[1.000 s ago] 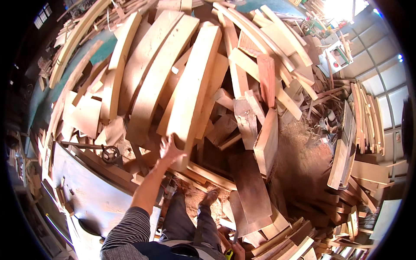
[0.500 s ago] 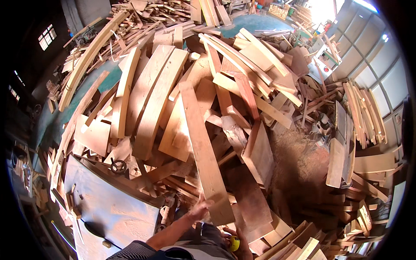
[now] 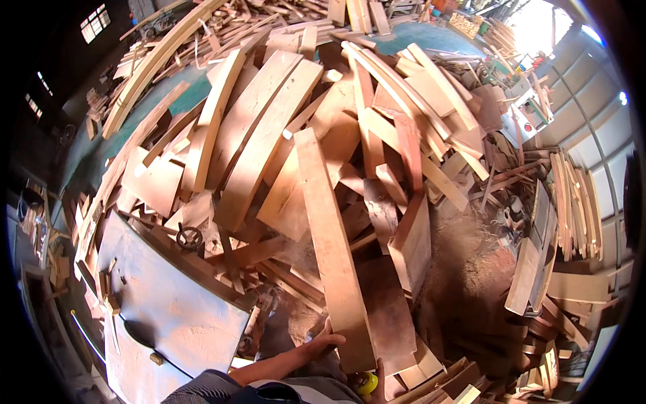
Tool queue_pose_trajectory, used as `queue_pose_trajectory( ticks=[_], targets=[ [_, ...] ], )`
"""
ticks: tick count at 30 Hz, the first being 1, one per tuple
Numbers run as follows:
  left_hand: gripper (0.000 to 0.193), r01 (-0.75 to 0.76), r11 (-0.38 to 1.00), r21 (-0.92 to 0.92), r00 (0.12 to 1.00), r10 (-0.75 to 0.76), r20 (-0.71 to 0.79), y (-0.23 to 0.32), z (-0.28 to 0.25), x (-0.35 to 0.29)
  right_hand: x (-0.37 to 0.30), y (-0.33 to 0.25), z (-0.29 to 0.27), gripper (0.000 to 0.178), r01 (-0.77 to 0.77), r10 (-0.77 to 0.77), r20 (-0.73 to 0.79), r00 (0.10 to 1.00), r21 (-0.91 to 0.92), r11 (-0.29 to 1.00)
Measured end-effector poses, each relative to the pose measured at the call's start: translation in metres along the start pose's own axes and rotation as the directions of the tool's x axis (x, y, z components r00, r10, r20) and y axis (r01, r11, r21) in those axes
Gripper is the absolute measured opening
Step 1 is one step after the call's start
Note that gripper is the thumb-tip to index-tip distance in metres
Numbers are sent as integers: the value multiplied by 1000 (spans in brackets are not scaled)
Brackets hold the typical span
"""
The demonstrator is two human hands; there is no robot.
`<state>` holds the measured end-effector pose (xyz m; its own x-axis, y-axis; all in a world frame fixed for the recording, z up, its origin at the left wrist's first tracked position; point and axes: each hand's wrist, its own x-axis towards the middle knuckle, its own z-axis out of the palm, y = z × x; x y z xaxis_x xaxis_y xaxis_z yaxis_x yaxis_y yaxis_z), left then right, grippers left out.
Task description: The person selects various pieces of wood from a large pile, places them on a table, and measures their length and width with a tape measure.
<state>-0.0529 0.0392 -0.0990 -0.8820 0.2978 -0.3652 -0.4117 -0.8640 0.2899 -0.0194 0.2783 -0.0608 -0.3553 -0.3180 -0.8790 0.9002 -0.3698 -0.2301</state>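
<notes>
A long plank [image 3: 333, 249] runs away from me, its near end at my body and its far end over the pile. My left hand [image 3: 324, 342] grips its left edge close to the near end, with the fingers partly hidden under the wood. My right hand [image 3: 379, 389] is at the plank's near right corner, one finger up along the edge. In that hand is a yellow tape measure [image 3: 367, 383], partly hidden by the lower parts of the picture.
Loose boards [image 3: 269, 141] lie heaped ahead. On the left stands a dusty metal machine table [image 3: 182, 316] beside a handwheel [image 3: 189, 238]. Sawdust [image 3: 471, 262] covers a patch at right, near a long-sided trough [image 3: 533, 249]. More planks [image 3: 575, 209] lean on the right wall.
The whole view has shifted a little. My left hand has closed on the plank's edge, and my right hand with the tape measure has come up to its near corner.
</notes>
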Motion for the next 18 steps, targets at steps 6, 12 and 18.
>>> queue_pose_trajectory(
  ticks=[6, 12, 18],
  targets=[
    [107, 195, 931, 309, 977, -212, 22, 38, -37, -5, -8, 11, 23, 59, -18, 45, -143, 989, 182, 983],
    [98, -152, 906, 394, 891, 298, -343, 179, -64, 40, -11, 27, 21, 61, -16, 37, -67, 997, 287, 958],
    [97, -80, 873, 482, 759, 367, -538, 274, -68, 130, -10, 39, -10, 55, 57, -55, -111, 992, 11, 998]
  ],
)
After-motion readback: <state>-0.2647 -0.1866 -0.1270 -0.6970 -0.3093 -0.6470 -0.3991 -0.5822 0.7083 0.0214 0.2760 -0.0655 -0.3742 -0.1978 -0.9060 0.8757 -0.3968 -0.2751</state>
